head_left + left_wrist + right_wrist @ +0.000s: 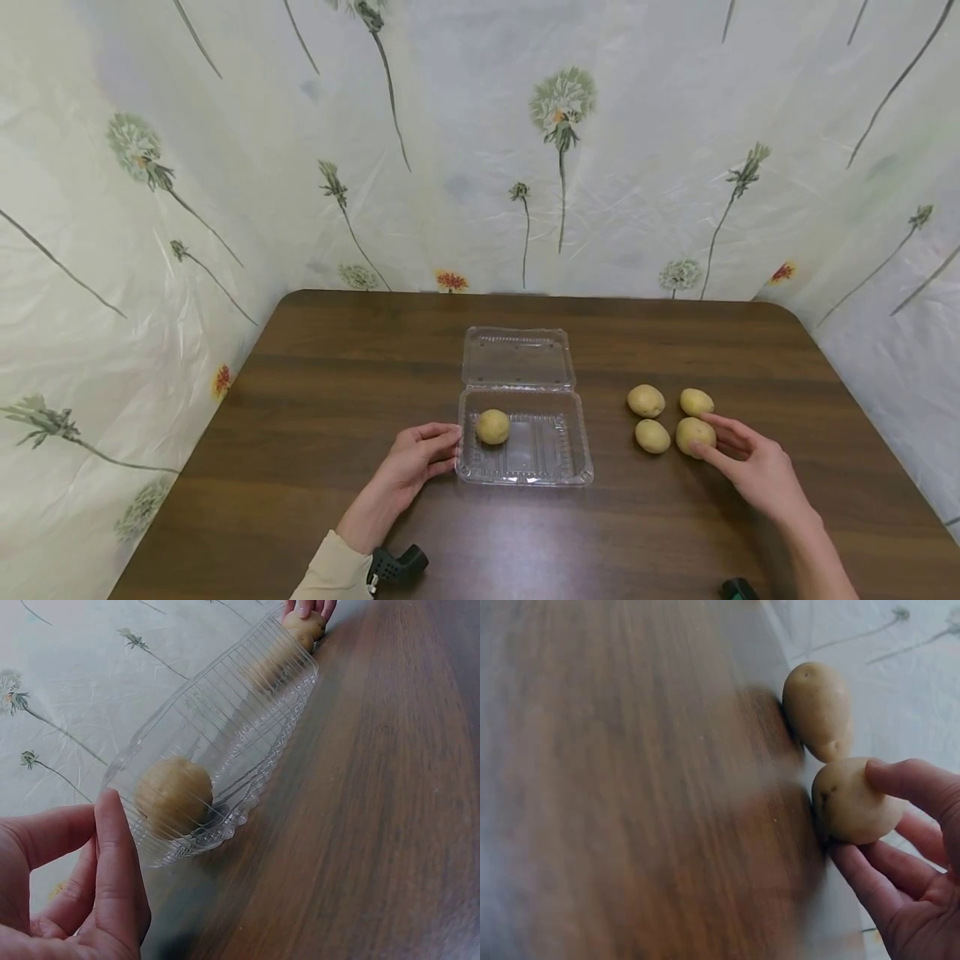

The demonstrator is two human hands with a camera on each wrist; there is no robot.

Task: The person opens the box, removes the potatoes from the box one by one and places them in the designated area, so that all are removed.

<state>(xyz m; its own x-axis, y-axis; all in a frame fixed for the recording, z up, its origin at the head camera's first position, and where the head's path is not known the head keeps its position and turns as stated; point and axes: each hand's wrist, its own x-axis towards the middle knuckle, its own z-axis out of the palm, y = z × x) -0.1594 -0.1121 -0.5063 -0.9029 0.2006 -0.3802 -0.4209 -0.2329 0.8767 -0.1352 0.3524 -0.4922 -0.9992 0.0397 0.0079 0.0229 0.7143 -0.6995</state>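
Observation:
A clear plastic clamshell container [525, 479] lies with its lid folded back on the table. One potato [492, 427] sits inside its base, at the left; the left wrist view shows this potato [174, 796] through the ribbed wall. At the container's left rim, my left hand [416, 458] pinches the edge between thumb and fingers [116, 855]. Off to the right, my right hand [757, 467] grips a potato [693, 437] with the thumb on one side and fingers on the other. Dark specks mark that potato [847, 802] in the right wrist view.
Close by the right hand lie three other potatoes: one at back left [646, 401], one at front left [652, 436], one behind [697, 402]. The brown wooden table [300, 400] meets a flower-printed plastic sheet [465, 167] at its far edge.

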